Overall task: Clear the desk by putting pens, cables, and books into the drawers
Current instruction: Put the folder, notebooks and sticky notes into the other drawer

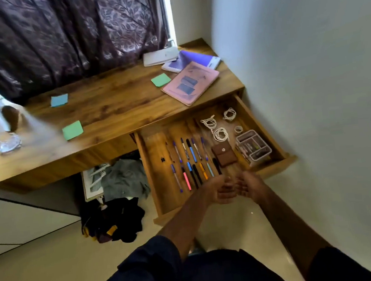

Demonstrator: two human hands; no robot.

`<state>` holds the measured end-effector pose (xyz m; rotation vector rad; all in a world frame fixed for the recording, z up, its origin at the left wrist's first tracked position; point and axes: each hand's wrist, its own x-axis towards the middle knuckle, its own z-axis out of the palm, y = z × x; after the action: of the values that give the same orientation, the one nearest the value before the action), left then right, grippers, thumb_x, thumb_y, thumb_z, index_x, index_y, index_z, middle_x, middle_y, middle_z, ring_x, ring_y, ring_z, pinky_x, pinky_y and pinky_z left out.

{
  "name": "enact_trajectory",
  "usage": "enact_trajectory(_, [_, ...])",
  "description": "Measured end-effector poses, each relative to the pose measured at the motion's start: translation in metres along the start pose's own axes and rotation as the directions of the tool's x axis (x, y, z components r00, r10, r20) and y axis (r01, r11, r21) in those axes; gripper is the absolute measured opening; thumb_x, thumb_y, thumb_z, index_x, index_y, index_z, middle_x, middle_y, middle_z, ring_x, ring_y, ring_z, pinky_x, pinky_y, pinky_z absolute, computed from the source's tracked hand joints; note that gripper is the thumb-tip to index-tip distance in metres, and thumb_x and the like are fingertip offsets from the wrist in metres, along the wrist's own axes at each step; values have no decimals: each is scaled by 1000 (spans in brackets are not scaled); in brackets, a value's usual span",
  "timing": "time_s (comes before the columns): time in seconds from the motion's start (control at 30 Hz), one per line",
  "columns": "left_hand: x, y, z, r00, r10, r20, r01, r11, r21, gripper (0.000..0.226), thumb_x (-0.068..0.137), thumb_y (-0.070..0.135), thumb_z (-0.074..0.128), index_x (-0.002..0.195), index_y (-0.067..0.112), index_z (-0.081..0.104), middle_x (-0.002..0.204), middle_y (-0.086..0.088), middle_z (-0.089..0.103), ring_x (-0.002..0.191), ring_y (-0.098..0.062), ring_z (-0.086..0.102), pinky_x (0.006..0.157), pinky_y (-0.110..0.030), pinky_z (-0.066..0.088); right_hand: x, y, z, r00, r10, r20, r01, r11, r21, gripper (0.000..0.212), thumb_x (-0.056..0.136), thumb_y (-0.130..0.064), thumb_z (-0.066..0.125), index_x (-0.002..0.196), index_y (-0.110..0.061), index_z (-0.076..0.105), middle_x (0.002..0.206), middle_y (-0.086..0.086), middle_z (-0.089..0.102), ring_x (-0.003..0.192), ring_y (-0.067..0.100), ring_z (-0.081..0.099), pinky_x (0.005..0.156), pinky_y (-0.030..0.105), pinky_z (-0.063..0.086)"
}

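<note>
Left hand [217, 191] and right hand [251, 185] meet at the open drawer's [154, 147] front edge, fingers loosely spread, holding nothing. Pens [191, 160] and cables [221, 134] lie inside it. Books [190, 83] sit at the desk's [108, 107] back right corner.

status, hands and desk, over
Left grip and right grip open, empty, over drawer front. Pens and cables in open drawer. Books on desk. Nothing blocks the books.

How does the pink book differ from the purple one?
The pink book lies on top, fully shown; the purple book is partly covered by it. The pink book has dark blue shapes on its cover; the purple book's cover looks plainer. The pink book sits nearer the open drawer, the purple book further back. Both lie on the desk, not yet put away.
</note>
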<state>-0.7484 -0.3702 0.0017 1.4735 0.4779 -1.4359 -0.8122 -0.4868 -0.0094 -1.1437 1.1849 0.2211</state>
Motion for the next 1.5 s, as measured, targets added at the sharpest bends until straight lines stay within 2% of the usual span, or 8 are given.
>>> enact_trajectory(0.1, [9,-19,5,990,-112,88,131,959,-250,59,95,49,56,131,3,47,122,-25,60,91,-36,65,79,-52,55,4,18,-11,998,63,23,-65,993,103,20,98,-35,56,107,-18,60,96,11,51,78,22,53,72,37,55])
enact_trajectory(0.2, [11,-30,6,996,-91,-7,74,852,-518,79,90,56,58,149,14,29,143,-30,41,111,-46,57,90,-60,50,9,22,-13,988,49,149,-81,972,220,31,97,-43,55,116,-19,52,105,7,52,89,23,55,87,41,50])
enact_trajectory(0.33, [16,-27,-13,996,18,-82,-73,663,-745,93,86,58,61,153,5,26,156,-27,29,140,-49,35,111,-63,33,25,15,-3,982,4,190,-72,932,355,62,80,-54,69,132,-21,59,135,8,59,127,32,53,108,55,41])
enact_trajectory(0.6, [10,-4,-31,988,74,-133,-152,448,-881,93,85,48,69,155,12,20,154,-31,28,138,-53,35,112,-69,29,27,-23,25,970,-68,234,-38,906,422,52,88,-53,58,131,-24,57,133,9,59,124,32,53,109,58,34])
enact_trajectory(0.7, [14,15,-39,989,77,-130,-150,438,-886,97,84,46,71,156,11,16,156,-33,23,139,-54,31,114,-67,28,45,-34,34,968,-73,240,-51,879,475,43,90,-51,58,122,-22,59,127,9,58,120,29,50,112,56,30])
enact_trajectory(0.9, [36,60,-71,990,96,-106,-137,424,-895,118,72,47,81,158,12,8,156,-37,13,138,-60,28,112,-64,33,98,-64,63,976,-33,216,-76,875,477,91,65,-63,75,144,-26,49,148,16,48,130,36,50,108,55,38])
enact_trajectory(1.27, [76,198,-157,991,113,-73,-118,470,-875,105,82,42,75,155,5,9,157,-32,17,136,-53,38,114,-61,31,160,-186,162,975,49,219,-174,780,601,100,83,-62,61,158,-10,18,163,24,10,150,40,18,121,53,22])
enact_trajectory(1.5, [97,265,-198,993,99,-65,-105,483,-869,108,79,47,75,155,4,11,159,-27,21,134,-46,45,116,-52,34,191,-244,207,970,86,227,-221,700,679,109,85,-68,55,158,-6,3,165,23,5,152,40,11,123,52,17])
